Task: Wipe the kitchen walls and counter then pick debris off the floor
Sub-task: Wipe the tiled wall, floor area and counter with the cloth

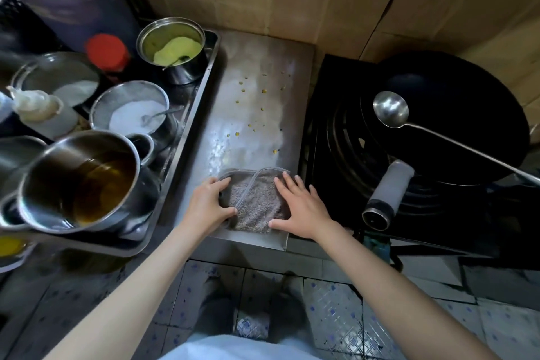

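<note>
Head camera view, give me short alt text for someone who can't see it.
Both hands, left hand and right hand, press a grey cloth flat on the near end of a steel counter dotted with yellow droplets. A tray of metal pots sits left; a black wok with a ladle sits right.

Dim indoor lighting, wide-angle view.
Glare on the brushed steel counter (257,67); edges bend and blur at left.
</note>
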Available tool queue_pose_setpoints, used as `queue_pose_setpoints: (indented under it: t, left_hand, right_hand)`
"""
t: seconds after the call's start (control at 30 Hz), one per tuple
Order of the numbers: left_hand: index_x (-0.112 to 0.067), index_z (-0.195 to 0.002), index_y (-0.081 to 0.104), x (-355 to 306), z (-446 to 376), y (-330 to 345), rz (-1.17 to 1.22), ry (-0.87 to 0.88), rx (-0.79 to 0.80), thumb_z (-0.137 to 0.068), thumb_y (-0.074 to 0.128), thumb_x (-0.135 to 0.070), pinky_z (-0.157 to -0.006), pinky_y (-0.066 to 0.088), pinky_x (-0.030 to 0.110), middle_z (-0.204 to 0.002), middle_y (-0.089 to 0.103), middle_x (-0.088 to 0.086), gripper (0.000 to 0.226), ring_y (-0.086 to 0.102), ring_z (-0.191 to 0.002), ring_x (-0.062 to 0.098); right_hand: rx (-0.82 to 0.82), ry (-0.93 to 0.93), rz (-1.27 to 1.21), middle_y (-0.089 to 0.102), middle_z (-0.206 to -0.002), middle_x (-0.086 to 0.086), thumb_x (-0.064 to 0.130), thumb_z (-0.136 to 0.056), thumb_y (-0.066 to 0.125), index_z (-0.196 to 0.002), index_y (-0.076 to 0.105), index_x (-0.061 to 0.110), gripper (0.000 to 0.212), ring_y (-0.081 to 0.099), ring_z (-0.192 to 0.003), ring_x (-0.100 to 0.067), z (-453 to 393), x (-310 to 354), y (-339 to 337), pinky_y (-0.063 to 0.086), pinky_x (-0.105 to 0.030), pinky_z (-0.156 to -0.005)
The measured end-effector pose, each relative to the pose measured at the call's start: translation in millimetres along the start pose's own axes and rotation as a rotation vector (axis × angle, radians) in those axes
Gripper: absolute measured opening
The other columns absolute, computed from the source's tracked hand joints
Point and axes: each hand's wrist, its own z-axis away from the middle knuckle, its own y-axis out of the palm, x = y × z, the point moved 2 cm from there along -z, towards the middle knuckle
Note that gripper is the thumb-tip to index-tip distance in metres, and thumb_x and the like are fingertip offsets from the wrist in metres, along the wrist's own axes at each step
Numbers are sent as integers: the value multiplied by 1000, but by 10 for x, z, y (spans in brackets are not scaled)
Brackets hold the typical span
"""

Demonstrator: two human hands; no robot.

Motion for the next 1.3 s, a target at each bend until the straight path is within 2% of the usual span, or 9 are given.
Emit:
queue_pose_setpoints:
  t: [0.07, 0.13, 0.27, 0.33, 0.43, 0.57, 0.9, 1.17, 1.3]
  left_hand:
    - [-14, -135, 51, 94, 23, -55, -45, -11, -6, -66, 82, -25, -83, 37, 25, -121, 53, 6, 76, 53, -107, 23]
    - [-19, -136, 49, 163, 46, -74, -116, -22, -15, -67, 80, -34, -96, 38, 34, -136, 44, 6, 77, 47, -119, 25]
    - [-28, -139, 43, 178, 79, -34, -462, 110, -48, -72, 69, -54, -108, 25, 50, -155, 20, 10, 76, 27, -136, 33]
    - [-27, -144, 32, 163, 65, 24, -549, 186, 26, -80, 57, -58, -111, 17, 53, -157, 15, 7, 76, 18, -142, 30]
    - [-26, -151, 2, 260, 30, 124, -599, 181, 193, -87, 32, -64, -114, 6, 52, -159, 2, 1, 81, 2, -146, 25]
    - [-31, -148, -11, 390, 39, 174, -569, 169, 247, -67, -3, -72, -115, 3, 50, -158, -10, -3, 92, -7, -146, 26]
    - [-37, -141, -21, 530, 130, 162, -561, 183, 226, -66, -8, -74, -115, 2, 49, -156, -15, -6, 85, -10, -146, 22]
    - [-39, -137, -25, 536, 41, 180, -550, 188, 212, -66, -8, -71, -115, 0, 48, -149, -27, -5, 80, -12, -145, 22]
    - [-39, -138, -24, 520, -36, 170, -574, 176, 194, -66, -7, -69, -116, 2, 46, -156, -19, -3, 80, -11, -145, 22]
  right_hand:
    - [-15, -12, 24, -12, -159, 3, 67, -75, 56, -150, -3, 28, 103, -9, -146, -22, -45, 82, 19, 1, -46, -117]
    - [-19, -24, 41, -12, -158, 2, 68, -76, 54, -150, -3, 28, 102, -11, -146, -22, -76, 169, 23, 0, -46, -117]
    - [-24, -36, 65, -12, -159, 2, 67, -78, 52, -151, -4, 27, 100, -11, -146, -21, -138, 289, 20, 1, -47, -117]
    - [-18, -48, 93, -11, -159, 2, 68, -77, 53, -151, -4, 27, 101, -9, -146, -21, -180, 322, 25, 1, -46, -117]
    - [12, -62, 145, -12, -159, 4, 70, -74, 55, -150, -5, 28, 107, -7, -146, -20, -235, 329, 49, 2, -46, -117]
    - [32, -49, 156, -16, -158, 5, 72, -73, 53, -150, -8, 31, 106, -9, -146, -19, -245, 298, 87, 1, -50, -116]
    - [50, 4, 134, -24, -155, 4, 68, -83, 42, -148, -14, 32, 93, -19, -144, -22, -77, 405, 282, -6, -52, -114]
    - [48, 77, 104, -28, -154, 6, 71, -83, 38, -147, -17, 32, 93, -23, -143, -20, -109, 476, 293, -7, -56, -113]
    - [52, 89, 102, -27, -154, 8, 75, -79, 39, -146, -17, 36, 96, -22, -143, -18, -205, 455, 238, -8, -57, -112]
